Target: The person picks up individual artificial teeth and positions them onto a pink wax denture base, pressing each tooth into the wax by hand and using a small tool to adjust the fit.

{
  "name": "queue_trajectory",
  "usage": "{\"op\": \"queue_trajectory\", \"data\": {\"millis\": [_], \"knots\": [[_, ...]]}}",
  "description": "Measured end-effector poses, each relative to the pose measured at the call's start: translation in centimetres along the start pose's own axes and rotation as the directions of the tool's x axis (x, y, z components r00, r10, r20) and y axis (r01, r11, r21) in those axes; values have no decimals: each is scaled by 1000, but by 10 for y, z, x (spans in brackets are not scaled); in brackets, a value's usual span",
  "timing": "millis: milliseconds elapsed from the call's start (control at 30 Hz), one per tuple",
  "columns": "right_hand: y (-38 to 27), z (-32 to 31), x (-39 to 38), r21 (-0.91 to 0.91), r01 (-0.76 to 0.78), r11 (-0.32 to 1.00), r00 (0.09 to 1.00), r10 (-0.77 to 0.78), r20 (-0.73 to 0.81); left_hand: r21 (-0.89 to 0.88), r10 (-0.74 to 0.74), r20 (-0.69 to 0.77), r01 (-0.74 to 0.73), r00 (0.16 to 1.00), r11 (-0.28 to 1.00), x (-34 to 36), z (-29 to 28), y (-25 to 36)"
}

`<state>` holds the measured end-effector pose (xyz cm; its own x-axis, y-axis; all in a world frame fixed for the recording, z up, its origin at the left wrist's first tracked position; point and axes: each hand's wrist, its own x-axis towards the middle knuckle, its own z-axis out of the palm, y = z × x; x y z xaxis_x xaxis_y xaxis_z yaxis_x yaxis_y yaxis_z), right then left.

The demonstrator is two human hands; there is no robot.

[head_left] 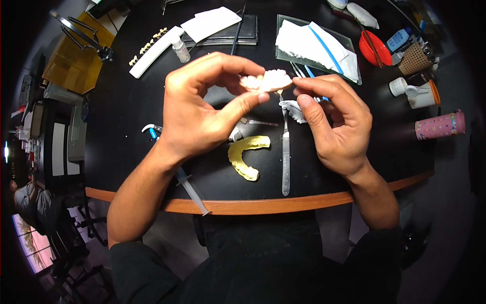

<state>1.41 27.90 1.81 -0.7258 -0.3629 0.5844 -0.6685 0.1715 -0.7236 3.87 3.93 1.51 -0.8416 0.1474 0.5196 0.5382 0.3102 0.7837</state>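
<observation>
In the head view, a pinkish-white dental model with a row of teeth is raised above the table. My left hand grips its left part between thumb and fingers. At its right end my right hand is closed, the index fingertip against the model and the thumb just below. A grey-white scalloped piece shows beside the right thumb; whether it is touched I cannot tell. Below the hands lie a yellow horseshoe-shaped dental cast and a metal scalpel handle, pointing away from me.
A syringe juts over the wooden table edge by my left forearm. Farther back are a white strip with tooth pieces beside it, a small bottle, and a glass plate with paper. A red bowl and pink tumbler stand right.
</observation>
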Motion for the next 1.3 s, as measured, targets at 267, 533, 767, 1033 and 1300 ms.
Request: {"op": "queue_trajectory", "data": {"millis": [267, 533, 767, 1033, 1300], "knots": [[2, 0, -3, -29, 31, 999, 999, -30, 30, -256, -131, -11, 124, 991, 959, -4, 3, 4], [5, -12, 3, -210, -3, 978, 998, -9, -57, -327, -141, -11, 129, 990, 936, -4, 2, 0], [8, -23, 8, -265, -154, 952, 987, 161, 5, -489, -235, -71, 172, 969, 855, 1, -1, -2], [9, -14, 1, -299, -103, 949, 980, 149, 134, -505, -244, -50, 186, 968, 843, 1, -4, -5], [16, -10, 0, -282, 76, 956, 990, -38, 138, -486, -235, -36, 188, 971, 854, -2, -4, -3]]}}
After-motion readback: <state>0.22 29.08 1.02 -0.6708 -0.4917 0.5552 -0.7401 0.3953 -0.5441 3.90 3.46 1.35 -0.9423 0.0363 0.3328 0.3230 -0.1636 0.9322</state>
